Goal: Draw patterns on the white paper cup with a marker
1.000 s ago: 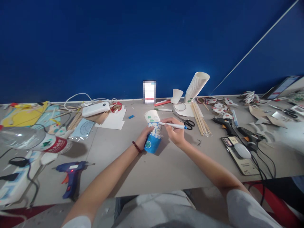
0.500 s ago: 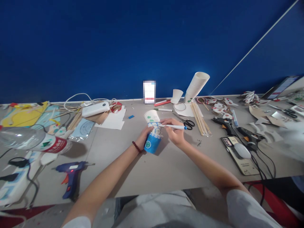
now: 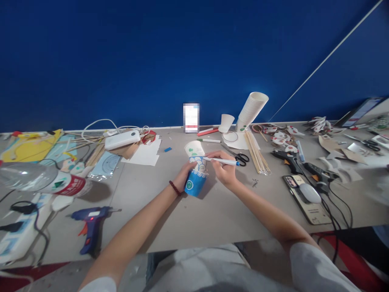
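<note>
Paper-cup piece (image 3: 194, 187), blue and white, at frame centre, tilted: gripped in left hand (image 3: 182, 175). Marker (image 3: 228, 162) pinched in right hand (image 3: 226, 172), tip at piece's patterned side. Farther out: black-handled scissors (image 3: 243, 158) right of centre; blue glue gun (image 3: 92, 221) lower left.

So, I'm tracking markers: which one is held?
The blue-ended white marker in the right hand, tip at the paper cup; others, like the green-ended marker, lie on the table.

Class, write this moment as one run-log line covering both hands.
left hand: holds blue-and-white cup piece | right hand: holds marker, tip at piece | glue gun: on table
</note>
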Motion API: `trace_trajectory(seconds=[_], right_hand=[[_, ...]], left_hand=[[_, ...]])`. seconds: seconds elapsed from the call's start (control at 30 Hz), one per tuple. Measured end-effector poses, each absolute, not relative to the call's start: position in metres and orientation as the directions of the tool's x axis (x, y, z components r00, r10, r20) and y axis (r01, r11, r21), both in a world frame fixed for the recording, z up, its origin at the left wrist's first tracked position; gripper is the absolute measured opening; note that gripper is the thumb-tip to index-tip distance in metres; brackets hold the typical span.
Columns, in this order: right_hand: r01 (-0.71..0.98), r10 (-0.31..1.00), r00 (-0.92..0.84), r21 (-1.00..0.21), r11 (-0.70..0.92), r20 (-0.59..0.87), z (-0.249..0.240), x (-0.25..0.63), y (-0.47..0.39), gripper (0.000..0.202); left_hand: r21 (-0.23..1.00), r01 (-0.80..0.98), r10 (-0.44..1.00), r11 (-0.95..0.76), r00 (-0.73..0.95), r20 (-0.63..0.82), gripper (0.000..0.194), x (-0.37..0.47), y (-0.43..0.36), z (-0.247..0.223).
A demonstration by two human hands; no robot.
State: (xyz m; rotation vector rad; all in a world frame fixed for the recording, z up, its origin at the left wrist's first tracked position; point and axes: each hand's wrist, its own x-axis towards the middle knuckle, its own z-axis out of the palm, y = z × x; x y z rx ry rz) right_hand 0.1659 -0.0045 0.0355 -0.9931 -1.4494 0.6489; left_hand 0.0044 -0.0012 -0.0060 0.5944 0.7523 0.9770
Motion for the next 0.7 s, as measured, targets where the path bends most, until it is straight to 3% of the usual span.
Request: trace_trajectory(seconds=[0.7], right_hand=[[0.171,0.848,0.026,-0.839,0.517,0.529,0.0314,0.1687,-0.0039,0.012]], left_hand=[[0.733,-0.513,0.887,0.446,0.363,-0.286,0.045,0.0045,-0.0022,-0.0029]])
